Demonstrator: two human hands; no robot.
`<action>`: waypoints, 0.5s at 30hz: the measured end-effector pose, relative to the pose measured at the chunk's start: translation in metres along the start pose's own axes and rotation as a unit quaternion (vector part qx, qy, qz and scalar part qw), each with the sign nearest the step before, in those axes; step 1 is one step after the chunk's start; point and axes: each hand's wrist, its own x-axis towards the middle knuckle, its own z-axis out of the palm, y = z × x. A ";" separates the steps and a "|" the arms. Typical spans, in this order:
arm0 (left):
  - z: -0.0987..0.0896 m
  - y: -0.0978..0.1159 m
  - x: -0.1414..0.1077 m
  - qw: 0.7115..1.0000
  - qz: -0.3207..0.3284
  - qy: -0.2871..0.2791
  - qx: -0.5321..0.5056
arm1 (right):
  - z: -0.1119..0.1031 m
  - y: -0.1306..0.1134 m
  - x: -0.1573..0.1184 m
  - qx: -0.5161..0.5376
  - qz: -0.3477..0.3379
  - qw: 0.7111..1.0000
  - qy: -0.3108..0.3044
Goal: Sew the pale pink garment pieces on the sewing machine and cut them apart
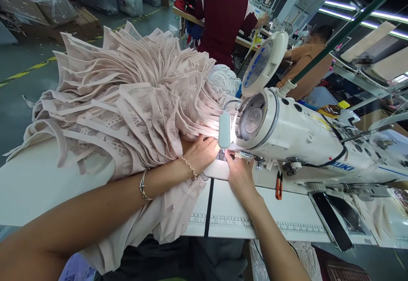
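Observation:
My left hand (205,153) is closed at the needle area of a white sewing machine (287,128), its fingers bent on pale pink fabric under the lamp's glare. Just right of it, my right hand (240,171) is closed beside the presser foot, thumb toward the needle; what its fingers grip is hidden by the hand and machine head. A big heap of pale pink garment pieces with lace panels (137,98) spreads behind and left of my left arm. Some of this fabric hangs over the front table edge. A small lamp (224,130) partly covers the needle.
Orange thread snips (279,186) lie by the machine bed. A dark phone (331,219) rests at the right on the white table (232,204), which has a printed ruler along its front. A round magnifier-like disc (264,64) stands above the machine head. Two people work beyond.

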 end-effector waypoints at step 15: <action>-0.010 -0.002 0.022 0.973 -0.217 -0.048 -0.066 | 0.006 0.001 0.003 0.063 0.031 0.998 0.003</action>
